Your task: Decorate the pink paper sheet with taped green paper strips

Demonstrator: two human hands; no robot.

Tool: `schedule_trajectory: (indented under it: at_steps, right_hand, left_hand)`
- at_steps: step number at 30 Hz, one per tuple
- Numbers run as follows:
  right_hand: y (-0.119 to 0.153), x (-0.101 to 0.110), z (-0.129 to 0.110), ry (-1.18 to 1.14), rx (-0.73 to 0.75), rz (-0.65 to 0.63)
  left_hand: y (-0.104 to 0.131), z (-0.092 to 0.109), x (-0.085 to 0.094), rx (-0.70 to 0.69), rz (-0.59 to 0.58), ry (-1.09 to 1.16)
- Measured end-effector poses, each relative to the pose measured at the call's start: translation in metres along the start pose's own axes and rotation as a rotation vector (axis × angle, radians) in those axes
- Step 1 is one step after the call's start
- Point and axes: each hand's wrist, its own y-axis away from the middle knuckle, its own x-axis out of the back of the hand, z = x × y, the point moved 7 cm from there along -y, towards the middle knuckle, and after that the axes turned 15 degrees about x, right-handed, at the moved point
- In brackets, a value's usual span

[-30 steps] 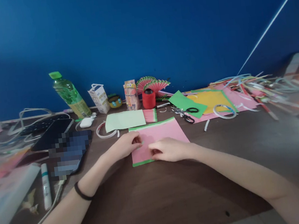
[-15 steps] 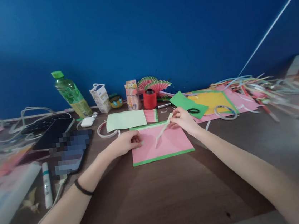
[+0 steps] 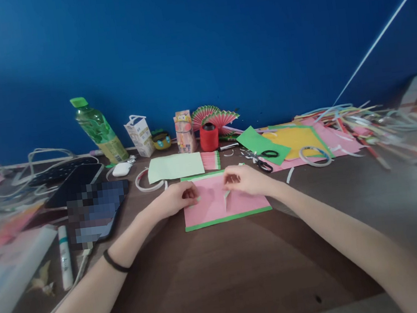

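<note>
A pink sheet of paper point(image 3: 214, 211) with green strips along its near and far edges lies flat on the desk in front of me. My left hand point(image 3: 177, 198) rests on its left side, fingers curled and closed. A tiny pale green bit shows at those fingertips; I cannot make out what it is. Over the sheet's right half, my right hand point(image 3: 247, 179) pinches a narrow pale strip point(image 3: 228, 202) that hangs down toward the pink paper. Just beyond the sheet lies a light green paper point(image 3: 175, 167). Black-handled scissors point(image 3: 265, 165) are beyond my right hand.
A tape roll point(image 3: 316, 156) sits on coloured paper at right, another tape roll point(image 3: 147, 183) at left. A green bottle point(image 3: 99, 131), a small carton point(image 3: 140, 136) and a red cylinder point(image 3: 209, 137) stand along the blue wall. Phone point(image 3: 104, 211) and marker point(image 3: 65, 258) lie left.
My right hand has moved left and slightly toward me with the pale strip, uncovering the scissors behind. My left hand has stayed in place on the sheet.
</note>
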Motion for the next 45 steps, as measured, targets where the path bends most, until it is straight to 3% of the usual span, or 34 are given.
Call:
schedule_trajectory:
  at_steps: [2,5,9,15,21,26,33,38,45]
  right_hand:
    - [0.000,-0.015,0.000,-0.028,-0.011,-0.117]
    - [0.002,-0.022,0.008,-0.005,-0.062,-0.194]
    - [0.005,-0.018,0.011,0.123,-0.128,-0.195]
    - [0.007,-0.020,-0.001,0.513,-0.279,-0.180]
    - [0.004,-0.030,-0.015,0.672,-0.290,-0.211]
    - [0.000,-0.032,-0.020,0.623,-0.288,-0.201]
    - [-0.008,-0.043,-0.021,0.312,-0.025,0.023]
    - [-0.008,-0.042,-0.014,0.100,-0.057,0.120]
    - [-0.011,-0.044,-0.013,0.134,-0.129,0.133]
  left_hand:
    - [0.000,0.000,0.000,-0.010,0.002,-0.007]
    - [-0.001,0.001,0.000,-0.019,0.003,-0.028]
    - [0.001,0.004,0.001,-0.041,0.008,-0.054]
    - [0.004,0.008,0.001,-0.096,-0.008,-0.093]
    - [0.005,0.009,0.004,-0.184,0.020,-0.080]
    - [0.002,0.008,0.002,-0.215,0.059,-0.068]
    - [0.001,0.009,0.001,-0.227,0.061,-0.013]
    - [0.000,0.006,0.003,-0.194,0.066,0.008]
    - [-0.001,0.004,0.003,-0.194,0.063,0.014]
